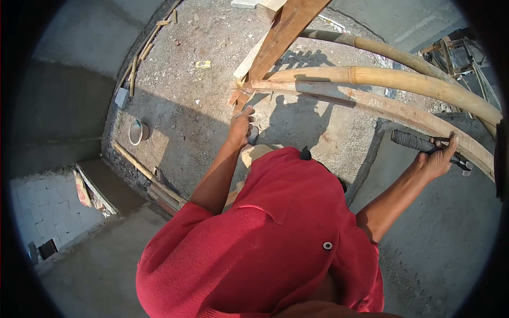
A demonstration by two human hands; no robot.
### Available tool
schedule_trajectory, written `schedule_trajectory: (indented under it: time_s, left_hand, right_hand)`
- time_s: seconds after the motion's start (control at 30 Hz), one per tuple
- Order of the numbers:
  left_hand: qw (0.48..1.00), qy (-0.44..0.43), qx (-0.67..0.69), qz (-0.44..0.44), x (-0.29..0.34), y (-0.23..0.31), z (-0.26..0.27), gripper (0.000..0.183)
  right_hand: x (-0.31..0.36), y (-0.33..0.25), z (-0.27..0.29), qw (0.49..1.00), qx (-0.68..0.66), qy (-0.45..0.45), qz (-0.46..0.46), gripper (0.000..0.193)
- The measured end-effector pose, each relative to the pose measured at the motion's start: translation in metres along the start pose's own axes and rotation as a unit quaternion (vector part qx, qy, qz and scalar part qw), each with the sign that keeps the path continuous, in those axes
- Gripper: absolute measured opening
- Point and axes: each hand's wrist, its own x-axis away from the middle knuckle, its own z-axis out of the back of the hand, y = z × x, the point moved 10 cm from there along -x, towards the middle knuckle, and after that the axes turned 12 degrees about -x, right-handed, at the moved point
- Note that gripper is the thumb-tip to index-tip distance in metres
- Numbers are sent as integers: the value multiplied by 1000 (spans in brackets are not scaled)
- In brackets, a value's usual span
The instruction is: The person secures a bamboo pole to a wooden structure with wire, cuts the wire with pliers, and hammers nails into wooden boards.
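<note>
My left hand point(241, 127) is closed beside the foot of an upright wooden post point(283, 37), its fingers curled. A grey pointed shape point(257, 99) shows at its fingertips; I cannot tell whether the hand grips this or the wood. Out to the right, my right hand point(439, 159) is closed on a dark tool with a grey ribbed handle point(411, 140). That handle points left, and the tool's other end is partly hidden behind the fingers. Just beyond this hand runs a long wooden beam point(392, 106).
Two bamboo poles point(382, 78) curve across the upper right. A pale bucket point(138, 132) stands on rough ground at the left, near loose sticks point(133, 77) along the grey wall point(63, 100). A small yellow packet point(203, 64) lies on the gravel. Grey concrete edging point(368, 159) is at the right.
</note>
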Motion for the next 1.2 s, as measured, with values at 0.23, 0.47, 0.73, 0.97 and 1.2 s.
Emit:
schedule_trajectory:
  time_s: [0.23,0.47,0.73,0.97,1.2]
  left_hand:
    - [965,-1,264,1,-1,67,-21,63]
    - [964,46,251,-73,-66,126,10,40]
    - [973,47,216,-60,-126,116,57,39]
    - [983,54,176,-25,-150,104,75,43]
    - [995,49,82,-23,-133,130,43,45]
  right_hand:
    - [10,-9,-15,995,-47,-56,-73,42]
    - [65,-16,-56,986,-140,-75,-56,46]
    - [91,0,-131,980,-86,-171,-45,54]
    - [95,-13,-122,988,38,-150,19,67]
    - [72,-4,-106,992,4,-120,39,64]
